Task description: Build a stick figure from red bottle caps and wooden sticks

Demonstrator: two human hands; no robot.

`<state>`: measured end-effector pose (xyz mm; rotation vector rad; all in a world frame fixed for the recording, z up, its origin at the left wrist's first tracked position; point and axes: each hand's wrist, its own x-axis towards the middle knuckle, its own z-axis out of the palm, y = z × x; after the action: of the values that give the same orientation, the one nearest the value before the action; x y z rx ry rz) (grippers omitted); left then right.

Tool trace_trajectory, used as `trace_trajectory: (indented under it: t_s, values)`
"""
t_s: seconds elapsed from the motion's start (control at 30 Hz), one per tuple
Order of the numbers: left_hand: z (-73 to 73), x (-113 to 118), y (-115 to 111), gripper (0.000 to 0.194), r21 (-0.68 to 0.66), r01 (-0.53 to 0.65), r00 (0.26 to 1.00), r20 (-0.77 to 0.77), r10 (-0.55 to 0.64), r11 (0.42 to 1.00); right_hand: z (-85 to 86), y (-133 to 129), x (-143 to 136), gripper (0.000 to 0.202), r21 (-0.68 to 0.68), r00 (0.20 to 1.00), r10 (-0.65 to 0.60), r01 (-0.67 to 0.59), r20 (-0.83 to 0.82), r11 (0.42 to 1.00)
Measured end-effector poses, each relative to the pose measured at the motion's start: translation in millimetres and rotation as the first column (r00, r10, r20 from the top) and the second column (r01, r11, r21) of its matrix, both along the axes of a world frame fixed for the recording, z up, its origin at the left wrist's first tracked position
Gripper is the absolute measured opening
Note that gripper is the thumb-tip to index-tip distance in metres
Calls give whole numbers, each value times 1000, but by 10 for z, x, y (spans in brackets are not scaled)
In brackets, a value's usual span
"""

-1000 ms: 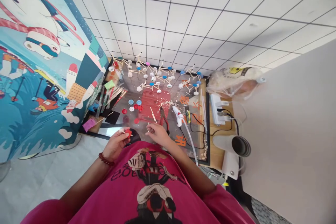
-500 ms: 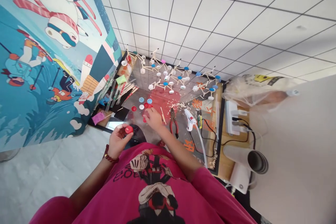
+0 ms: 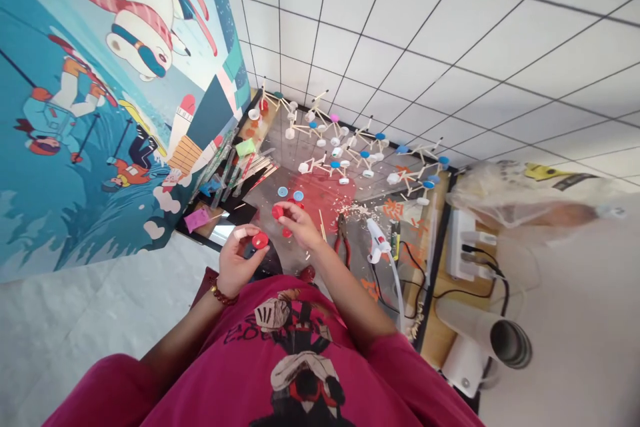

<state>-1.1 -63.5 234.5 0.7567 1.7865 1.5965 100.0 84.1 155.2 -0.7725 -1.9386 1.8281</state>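
Note:
My left hand (image 3: pixel 239 259) pinches a red bottle cap (image 3: pixel 260 241) between thumb and fingers, above the near edge of the table. Just to its right, my right hand (image 3: pixel 300 225) grips a second red bottle cap (image 3: pixel 277 212) by its rim. The two caps are close but apart. Past my right hand lie two light blue caps (image 3: pixel 283 191), and another red cap (image 3: pixel 287 233) shows below its fingers. Thin wooden sticks (image 3: pixel 323 225) and pliers (image 3: pixel 342 241) with red handles lie to the right.
Small stick-and-cap figures (image 3: pixel 335 165) stand along the back. A white glue gun (image 3: pixel 377 241) with its cord rests at the right, near a power strip (image 3: pixel 463 243). Wood chips (image 3: pixel 357 211) litter the middle. Sticks and strips (image 3: pixel 255 170) pile at the left. A tiled wall (image 3: pixel 400 33) rises behind.
My right hand has lifted a red cap off the table and brought it beside the one in my left hand. The head view has shifted slightly.

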Motion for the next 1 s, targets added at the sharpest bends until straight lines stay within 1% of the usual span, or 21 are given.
trace_trajectory:
  t_s: [0.03, 0.07, 0.1, 0.13, 0.2, 0.33, 0.57, 0.67, 0.83, 0.9, 0.93, 0.97, 1.0]
  values:
    - [5, 7, 27, 36, 3, 6, 1000, 6, -6, 1000, 47, -31, 110, 36, -180, 990, -49, 24, -135, 983]
    - [5, 16, 53, 36, 8, 18, 1000, 6, -18, 1000, 95, -64, 214, 40, -326, 970, -100, 23, -221, 945]
    - [1, 26, 79, 35, 14, 33, 999, 5, -34, 999, 141, -97, 305, 44, -440, 949, -156, 21, -273, 898]
    - [-3, 39, 105, 35, 17, 48, 999, 8, -48, 999, 183, -128, 381, 47, -510, 936, -195, 20, -292, 860]
    - [-3, 72, 160, 36, 16, 68, 997, 32, -68, 998, 250, -175, 491, 49, -573, 926, -244, 38, -287, 818]
    - [45, 173, 264, 39, 2, 76, 989, 123, -75, 997, 338, -201, 627, 52, -599, 916, -283, 60, -285, 798]
    - [105, 348, 349, 42, 9, 94, 978, 186, -94, 996, 433, -166, 835, 54, -662, 881, -344, 47, -326, 748]
    - [122, 374, 345, 41, -1, 89, 981, 173, -88, 996, 432, -174, 858, 56, -664, 891, -341, 62, -299, 745]
    - [160, 352, 300, 38, -5, 87, 992, 94, -87, 996, 416, -240, 826, 53, -684, 894, -344, 59, -288, 727]
    - [169, 340, 275, 38, 2, 98, 993, 62, -98, 995, 378, -274, 806, 50, -667, 895, -331, 52, -300, 744]
    - [169, 335, 263, 37, 6, 105, 993, 52, -105, 994, 345, -287, 794, 49, -641, 899, -317, 54, -302, 766]
    - [165, 330, 252, 37, 10, 109, 993, 46, -109, 994, 302, -294, 779, 48, -595, 911, -296, 73, -288, 800]
    - [157, 324, 241, 37, 11, 110, 993, 46, -111, 994, 249, -293, 762, 46, -511, 936, -263, 111, -235, 853]
